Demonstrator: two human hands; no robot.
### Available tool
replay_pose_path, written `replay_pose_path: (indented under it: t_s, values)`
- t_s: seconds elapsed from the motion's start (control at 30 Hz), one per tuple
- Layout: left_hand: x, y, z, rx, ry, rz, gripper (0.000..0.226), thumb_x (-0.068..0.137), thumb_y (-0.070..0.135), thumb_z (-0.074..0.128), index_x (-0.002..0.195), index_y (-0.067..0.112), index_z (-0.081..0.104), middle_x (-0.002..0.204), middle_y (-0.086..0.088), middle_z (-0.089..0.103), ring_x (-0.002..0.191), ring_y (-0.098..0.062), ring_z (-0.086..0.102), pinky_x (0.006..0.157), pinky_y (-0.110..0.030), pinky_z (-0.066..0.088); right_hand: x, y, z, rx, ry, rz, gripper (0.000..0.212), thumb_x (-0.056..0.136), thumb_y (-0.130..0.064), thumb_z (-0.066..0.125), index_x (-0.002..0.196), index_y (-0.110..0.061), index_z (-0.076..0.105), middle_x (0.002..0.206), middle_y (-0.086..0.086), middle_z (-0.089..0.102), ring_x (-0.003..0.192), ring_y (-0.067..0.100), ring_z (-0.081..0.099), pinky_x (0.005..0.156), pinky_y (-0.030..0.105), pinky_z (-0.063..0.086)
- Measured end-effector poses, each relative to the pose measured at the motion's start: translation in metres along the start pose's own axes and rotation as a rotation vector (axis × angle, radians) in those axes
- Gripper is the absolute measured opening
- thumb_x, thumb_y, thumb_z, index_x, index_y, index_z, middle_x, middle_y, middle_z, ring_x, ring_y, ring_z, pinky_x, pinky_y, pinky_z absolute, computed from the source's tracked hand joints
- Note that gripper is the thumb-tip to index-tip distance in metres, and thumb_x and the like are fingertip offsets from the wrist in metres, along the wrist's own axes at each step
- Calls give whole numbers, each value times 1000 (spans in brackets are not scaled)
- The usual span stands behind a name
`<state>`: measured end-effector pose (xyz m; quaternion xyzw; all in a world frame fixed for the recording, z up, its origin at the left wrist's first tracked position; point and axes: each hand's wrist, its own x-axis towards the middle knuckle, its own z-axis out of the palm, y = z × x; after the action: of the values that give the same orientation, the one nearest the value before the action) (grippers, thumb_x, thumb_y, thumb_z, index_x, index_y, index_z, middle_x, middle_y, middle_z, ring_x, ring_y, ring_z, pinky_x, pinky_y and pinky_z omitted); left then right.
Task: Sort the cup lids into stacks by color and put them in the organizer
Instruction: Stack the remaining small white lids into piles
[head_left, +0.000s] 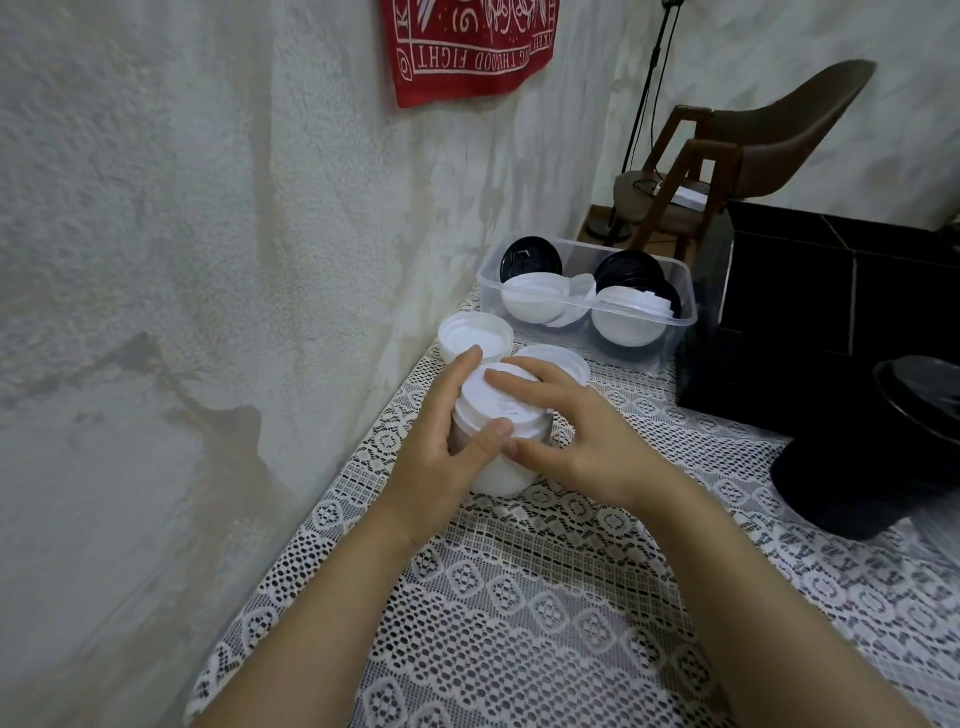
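The stack of white lids (491, 408) stands near the left edge of the table (519, 597), on the lace cloth, close to the wall (156, 260). We see its top and part of its front. Its sides are covered by our hands, so we cannot count the lids.

Our left hand (441, 457) wraps round the stack's left side, thumb (493, 434) pressed on the front. Our right hand (587, 441) clasps it from the right, fingers (519, 387) lying over the top and thumb against the lower front.

Just behind the stack lie two loose white lids. One (474, 338) shows fully, and the other (563, 358) is half hidden by our right fingers.

At the table's far edge sits a clear tub (644, 312) with black lids (531, 259) and white lids (535, 299) jumbled inside. Their number is hard to make out.

Toward the right edge stands a black stack (852, 478), cut off by the frame and too dark to tell lid from lid. A black box (810, 312) sits behind it. Beyond the table are a chair (779, 145) and a red cloth (467, 52) on the wall, cut off at the top.
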<state>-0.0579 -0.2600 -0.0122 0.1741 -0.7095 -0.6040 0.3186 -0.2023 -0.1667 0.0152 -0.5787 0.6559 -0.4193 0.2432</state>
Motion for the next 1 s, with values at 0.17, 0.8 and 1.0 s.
replay_pose_path:
  t_s: [0.17,0.8,1.0]
  values:
    - [-1,0,1,8,-14,18,65,78,48,64,137,39,38,141,17,44,127,0,47,95,-18,45,-1,-2,-1,22,-15,5,55,87,-21,71,138,-27,52,149,-15,35,135,-3,33,98,-2,28]
    - [0,0,0,17,-16,-2,49,78,32,63,122,47,46,138,13,45,119,6,48,88,-7,40,11,50,-4,-644,211,247,40,99,-27,50,138,-23,52,153,-2,38,146,19,22,121,41,13]
    - [0,2,-1,35,-13,-7,55,69,52,66,121,53,46,137,17,47,119,6,49,88,-8,40,8,45,-5,-721,398,152,24,90,-37,62,95,-16,70,109,-4,65,109,19,48,96,31,32]
